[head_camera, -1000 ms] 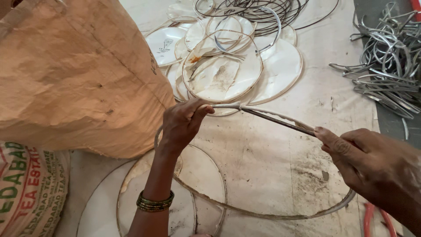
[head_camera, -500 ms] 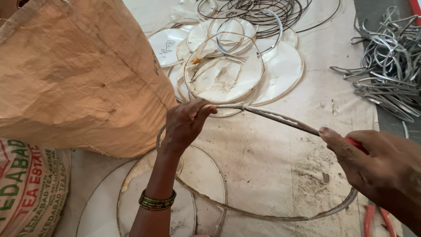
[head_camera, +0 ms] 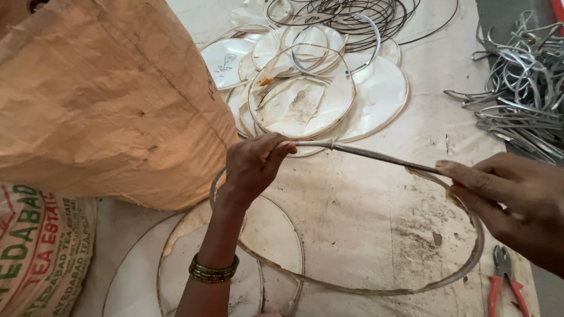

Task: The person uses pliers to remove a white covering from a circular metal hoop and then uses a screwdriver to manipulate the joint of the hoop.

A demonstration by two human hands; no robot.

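Nearest, at the bottom right, red-handled pliers [head_camera: 503, 285] lie on the worktop [head_camera: 376, 217] just under the right forearm, within easy reach. At the bottom left, flat white discs [head_camera: 176, 270] rest on the worktop, partly under the left forearm, which wears green bangles [head_camera: 213, 270].

Between the two hands runs a large metal hoop [head_camera: 376, 289]. Its lower arc lies on the worktop, while the upper stretch is lifted and held taut. The left hand [head_camera: 252, 167] is closed on the hoop's upper left part, thumb and fingers pinching a straight run of it where a small joint or wrap shows. The right hand [head_camera: 511, 199] is closed on the same run farther right, fingers laid along the metal. Gripping at two spots apart likely keeps the springy ring from twisting and holds that section steady.

To the left stands a big tan sack [head_camera: 106, 100], leaning over a printed bag [head_camera: 35, 252]; it sits close beside the left hand.

Farther off lies a heap of round white discs [head_camera: 317, 100] with rings on them, then thin wire hoops [head_camera: 358, 14]. At the far right is a pile of bent metal strips [head_camera: 523, 88], kept apart from the discs.
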